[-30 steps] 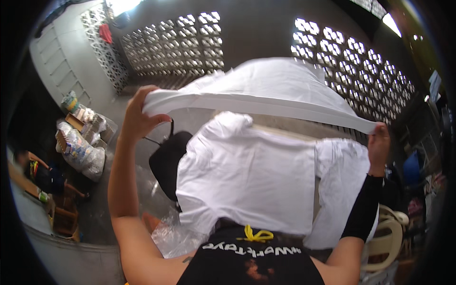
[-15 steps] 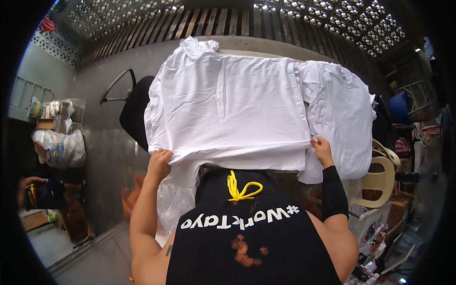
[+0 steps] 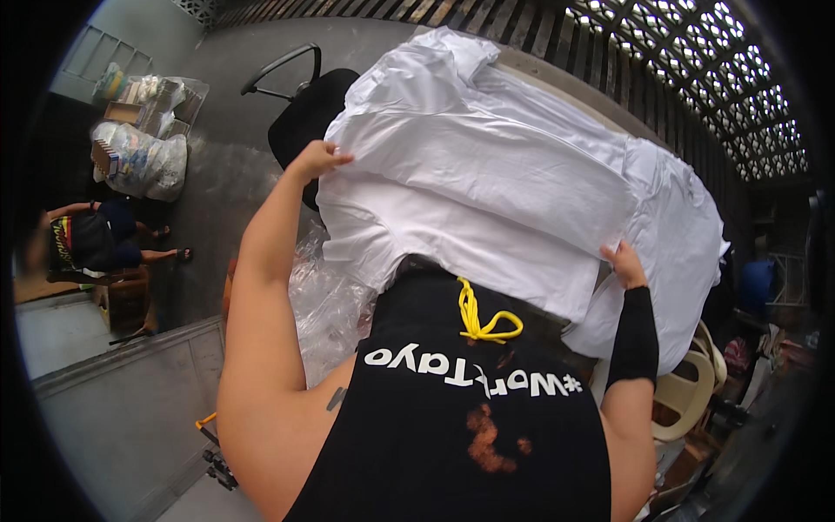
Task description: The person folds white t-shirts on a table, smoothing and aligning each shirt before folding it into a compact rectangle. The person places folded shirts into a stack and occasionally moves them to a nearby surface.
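A white T-shirt point(image 3: 513, 170) lies across a table in front of me, its near edge drawn up between my two hands. My left hand point(image 3: 323, 160) pinches the shirt's left side, fingers closed on the cloth. At the other end, my right hand point(image 3: 624, 264) grips the right side near the hem, its forearm in a black sleeve. Below the raised edge another layer of white cloth point(image 3: 487, 239) shows, with a sleeve spread toward the left. More white shirts point(image 3: 678, 235) lie at the right, partly under the held one.
A black office chair point(image 3: 309, 113) stands against the left end. Clear plastic wrapping point(image 3: 330, 300) lies below my left arm, and a beige plastic chair point(image 3: 687, 391) is at the lower right. Packed bags point(image 3: 143, 161) sit far left, near another person point(image 3: 96, 239).
The view has turned. Both hands have carried the shirt's near edge away from my body, the left one farther, and the white layer beneath is now more exposed.
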{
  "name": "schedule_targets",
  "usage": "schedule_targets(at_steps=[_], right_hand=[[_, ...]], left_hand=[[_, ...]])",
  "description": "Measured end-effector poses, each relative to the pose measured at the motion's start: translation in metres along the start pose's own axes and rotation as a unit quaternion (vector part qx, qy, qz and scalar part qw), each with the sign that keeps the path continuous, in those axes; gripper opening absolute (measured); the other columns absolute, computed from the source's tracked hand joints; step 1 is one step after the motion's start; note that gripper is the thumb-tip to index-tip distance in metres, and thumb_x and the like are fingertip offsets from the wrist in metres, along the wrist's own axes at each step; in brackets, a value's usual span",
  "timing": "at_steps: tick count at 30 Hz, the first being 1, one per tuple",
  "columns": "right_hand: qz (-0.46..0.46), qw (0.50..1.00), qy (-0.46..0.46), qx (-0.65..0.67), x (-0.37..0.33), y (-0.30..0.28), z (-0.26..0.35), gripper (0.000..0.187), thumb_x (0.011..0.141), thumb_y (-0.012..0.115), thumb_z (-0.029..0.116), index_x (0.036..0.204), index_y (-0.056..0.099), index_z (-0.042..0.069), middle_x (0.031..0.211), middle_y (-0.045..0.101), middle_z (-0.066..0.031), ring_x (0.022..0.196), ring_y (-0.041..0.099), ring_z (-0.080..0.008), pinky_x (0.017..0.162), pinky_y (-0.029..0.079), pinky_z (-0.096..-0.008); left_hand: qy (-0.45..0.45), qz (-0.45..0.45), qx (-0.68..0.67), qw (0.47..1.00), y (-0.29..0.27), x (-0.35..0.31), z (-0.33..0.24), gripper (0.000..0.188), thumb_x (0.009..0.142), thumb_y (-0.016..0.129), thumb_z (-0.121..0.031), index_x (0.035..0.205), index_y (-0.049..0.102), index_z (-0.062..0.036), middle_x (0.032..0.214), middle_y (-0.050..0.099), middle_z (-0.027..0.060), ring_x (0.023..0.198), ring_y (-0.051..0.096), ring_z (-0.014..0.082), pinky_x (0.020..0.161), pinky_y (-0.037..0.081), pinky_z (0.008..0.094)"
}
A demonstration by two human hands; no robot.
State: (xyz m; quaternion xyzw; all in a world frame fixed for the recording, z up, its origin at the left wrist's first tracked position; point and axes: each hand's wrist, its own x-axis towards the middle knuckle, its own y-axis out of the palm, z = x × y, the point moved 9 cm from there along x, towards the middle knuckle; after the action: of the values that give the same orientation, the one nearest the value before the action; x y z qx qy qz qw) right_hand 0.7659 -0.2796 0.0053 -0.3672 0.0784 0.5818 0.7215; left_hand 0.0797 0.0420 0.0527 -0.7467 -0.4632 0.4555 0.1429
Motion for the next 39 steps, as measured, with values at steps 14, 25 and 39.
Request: schedule_targets(at_steps=[14, 25, 39], right_hand=[[-0.118, 0.861, -0.23, 0.438, 0.02, -0.167, 0.171, 0.003, 0.09, 0.065, 0.007, 0.09, 0.064, 0.009, 0.076, 0.062, -0.0005, 0.065, 0.059, -0.0119, 0.058, 0.046, -0.0254], [-0.107, 0.832, -0.348, 0.42, -0.15, -0.198, 0.243, 0.028, 0.098, 0.06, 0.01, 0.125, 0.063, 0.009, 0.096, 0.064, -0.0007, 0.066, 0.047, -0.0041, 0.061, 0.041, -0.0191], [-0.055, 0.818, -0.316, 0.477, -0.1, -0.187, 0.254, 0.007, 0.092, 0.068, 0.006, 0.099, 0.067, 0.005, 0.084, 0.064, -0.0026, 0.071, 0.057, -0.0105, 0.064, 0.047, -0.0228]], left_hand=[[0.292, -0.188, -0.482, 0.804, -0.178, 0.006, -0.124, 0.028, 0.101, 0.056, -0.029, 0.087, 0.063, -0.0068, 0.081, 0.06, 0.0032, 0.068, 0.053, 0.0139, 0.059, 0.043, 0.0317], [0.332, -0.077, -0.233, 0.911, -0.272, -0.135, -0.153, 0.037, 0.096, 0.065, -0.027, 0.118, 0.065, 0.0028, 0.106, 0.069, 0.0097, 0.103, 0.063, 0.0181, 0.097, 0.049, 0.0342], [0.213, -0.229, -0.269, 0.911, -0.333, -0.098, -0.127, 0.057, 0.094, 0.066, -0.04, 0.129, 0.055, 0.0029, 0.12, 0.062, 0.0115, 0.109, 0.06, 0.0194, 0.095, 0.048, 0.0329]])
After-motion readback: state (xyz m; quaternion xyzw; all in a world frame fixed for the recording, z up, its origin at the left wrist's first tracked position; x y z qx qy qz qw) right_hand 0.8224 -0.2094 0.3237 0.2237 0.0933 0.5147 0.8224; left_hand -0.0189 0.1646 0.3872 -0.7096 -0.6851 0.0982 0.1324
